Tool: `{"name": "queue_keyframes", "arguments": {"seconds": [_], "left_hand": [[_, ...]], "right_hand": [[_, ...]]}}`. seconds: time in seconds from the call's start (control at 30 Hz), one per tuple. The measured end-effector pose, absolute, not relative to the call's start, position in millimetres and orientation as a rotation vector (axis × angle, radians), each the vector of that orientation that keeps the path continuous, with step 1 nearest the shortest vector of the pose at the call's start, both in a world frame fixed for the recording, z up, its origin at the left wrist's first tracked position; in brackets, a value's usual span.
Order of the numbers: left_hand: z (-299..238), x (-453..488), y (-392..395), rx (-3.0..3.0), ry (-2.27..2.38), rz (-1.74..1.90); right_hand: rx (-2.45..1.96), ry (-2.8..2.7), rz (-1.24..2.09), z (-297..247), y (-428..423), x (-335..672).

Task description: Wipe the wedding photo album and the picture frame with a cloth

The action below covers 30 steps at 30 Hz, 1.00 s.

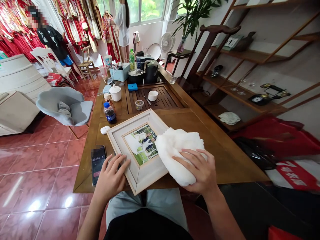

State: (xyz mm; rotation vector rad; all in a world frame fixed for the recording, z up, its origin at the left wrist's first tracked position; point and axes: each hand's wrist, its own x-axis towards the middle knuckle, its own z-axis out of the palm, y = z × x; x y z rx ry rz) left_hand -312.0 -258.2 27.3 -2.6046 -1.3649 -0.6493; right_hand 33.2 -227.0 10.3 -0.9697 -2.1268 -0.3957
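Observation:
A wooden picture frame with a wide pale border and a photo of people on green grass lies turned at an angle near the table's front edge. My left hand grips its lower left edge, fingers laid over the border and the thumb hidden. My right hand is closed on a bunched white cloth, fingers spread across its top. The cloth covers the frame's right corner and part of the photo. Beside my left hand lies a phone with a running timer on its screen.
On the wooden table stand a dark drink bottle, a white lidded pot, a white cup and a kettle. A grey chair is left, shelves right. Two people stand near hanging garments.

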Motion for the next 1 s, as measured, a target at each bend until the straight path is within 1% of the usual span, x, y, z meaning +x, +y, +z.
{"name": "queue_keyframes", "arguments": {"seconds": [0.2, 0.53, 0.73, 1.0], "left_hand": [[28, -305, -266, -2.702, -1.322, -0.748], [32, -312, -266, -2.813, -1.234, -0.686], [27, -305, -264, -2.777, -1.200, -0.719], [27, -273, -268, -2.668, -1.207, -0.697]], "right_hand": [[-0.950, -2.139, -0.435, 24, -230, 29], [-0.935, -2.157, -0.445, 25, -224, 26], [-0.913, -2.156, -0.443, 31, -223, 24], [-0.898, -2.185, -0.441, 38, -232, 21]]}}
